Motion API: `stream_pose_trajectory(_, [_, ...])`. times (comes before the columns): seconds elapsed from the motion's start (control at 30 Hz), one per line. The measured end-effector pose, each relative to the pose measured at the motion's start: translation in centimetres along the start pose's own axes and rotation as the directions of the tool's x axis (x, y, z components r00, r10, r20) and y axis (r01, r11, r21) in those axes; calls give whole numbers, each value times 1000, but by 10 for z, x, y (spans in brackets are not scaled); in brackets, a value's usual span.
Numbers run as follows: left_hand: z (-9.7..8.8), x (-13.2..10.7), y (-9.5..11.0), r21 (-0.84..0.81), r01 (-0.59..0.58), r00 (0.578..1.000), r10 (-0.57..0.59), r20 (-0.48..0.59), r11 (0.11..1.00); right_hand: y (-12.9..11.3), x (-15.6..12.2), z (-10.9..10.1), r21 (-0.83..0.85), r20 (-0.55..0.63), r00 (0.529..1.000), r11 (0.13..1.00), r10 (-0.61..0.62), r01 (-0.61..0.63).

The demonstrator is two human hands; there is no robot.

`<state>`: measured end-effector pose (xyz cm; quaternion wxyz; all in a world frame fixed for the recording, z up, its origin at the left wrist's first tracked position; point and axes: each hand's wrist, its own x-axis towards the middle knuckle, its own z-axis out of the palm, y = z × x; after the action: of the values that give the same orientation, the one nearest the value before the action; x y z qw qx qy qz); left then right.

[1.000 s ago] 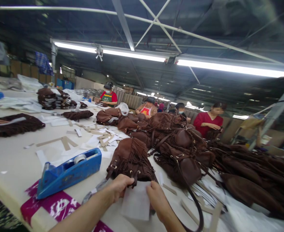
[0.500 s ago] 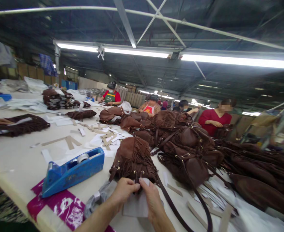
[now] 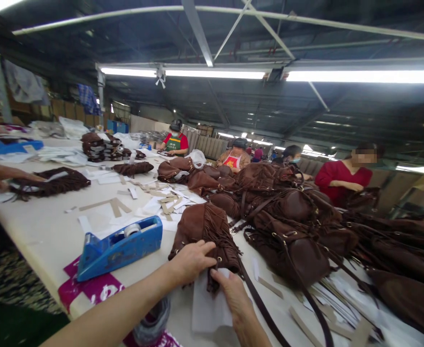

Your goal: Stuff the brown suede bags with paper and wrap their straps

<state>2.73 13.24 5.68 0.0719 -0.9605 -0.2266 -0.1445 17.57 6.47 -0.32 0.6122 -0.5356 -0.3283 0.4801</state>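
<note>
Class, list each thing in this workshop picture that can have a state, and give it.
Fringed bag: lying down
White sheet: partly covered
Left hand: outstretched over the bag
Right hand: at the sheet, thumb extended
Blue tape dispenser: upright, loaded with a roll
Grey strips: scattered
Brown bags: heaped
Tube lights: lit

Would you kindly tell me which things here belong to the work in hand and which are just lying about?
Work in hand, apparently:
nearest bag, at the left hand
white sheet, at the right hand

Lying about, I judge:
tape dispenser
strips
bag heap
</note>
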Motion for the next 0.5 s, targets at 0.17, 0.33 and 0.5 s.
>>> stream_pose_trajectory(0.17, [27, 2, -11, 88, -153, 986, 158, -48, 984, 5, 2, -1, -18, 16, 998, 998, 53, -52])
stream_pose_trajectory(0.33, [30, 1, -17, 137, -177, 981, 187, -61, 975, 7, 4, -2, -33, 18, 998, 997, 67, -67])
stream_pose_trajectory(0.5, [35, 2, -24, 123, -168, 985, 172, -21, 978, 11, 10, -3, -27, 36, 996, 997, 78, -78])
